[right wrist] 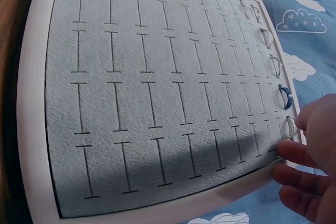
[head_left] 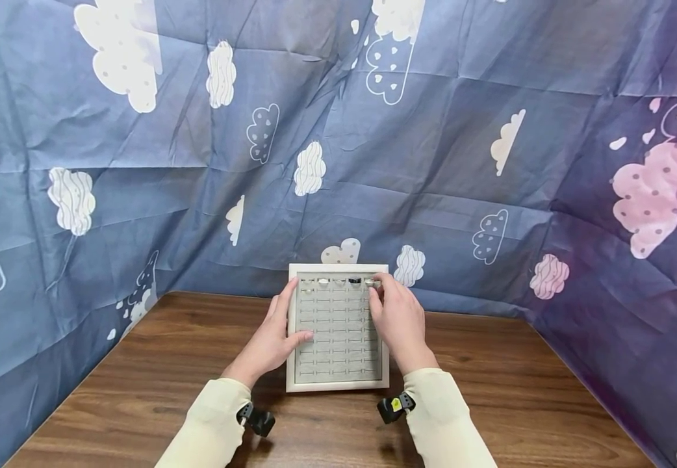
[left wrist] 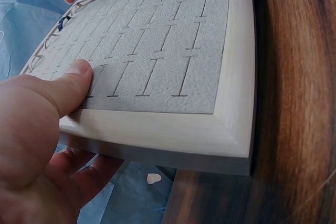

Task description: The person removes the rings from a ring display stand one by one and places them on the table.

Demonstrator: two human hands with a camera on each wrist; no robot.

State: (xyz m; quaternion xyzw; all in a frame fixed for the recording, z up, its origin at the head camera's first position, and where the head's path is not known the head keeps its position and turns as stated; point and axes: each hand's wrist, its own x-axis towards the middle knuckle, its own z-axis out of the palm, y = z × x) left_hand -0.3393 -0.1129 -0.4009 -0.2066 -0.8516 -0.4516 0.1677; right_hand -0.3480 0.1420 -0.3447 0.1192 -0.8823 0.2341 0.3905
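Note:
A white-framed ring tray [head_left: 336, 386] with a grey slotted insert lies at the back of the wooden table [head_left: 490, 390]. Several rings [head_left: 331, 282] sit in its far row, one of them dark blue [right wrist: 285, 97]. My left hand [head_left: 271, 338] grips the tray's left edge, with the thumb [left wrist: 63, 87] on the insert and the fingers under the frame [left wrist: 157, 129]. My right hand [head_left: 394, 315] is at the far right corner. Its fingertips [right wrist: 294, 150] pinch the last ring [right wrist: 289, 128] in the row.
Blue cloud-print cloth [head_left: 432, 162] hangs behind the table and on both sides, close behind the tray. Bare wood lies left, right and in front of the tray. The other slots of the insert [right wrist: 157, 103] hold no rings.

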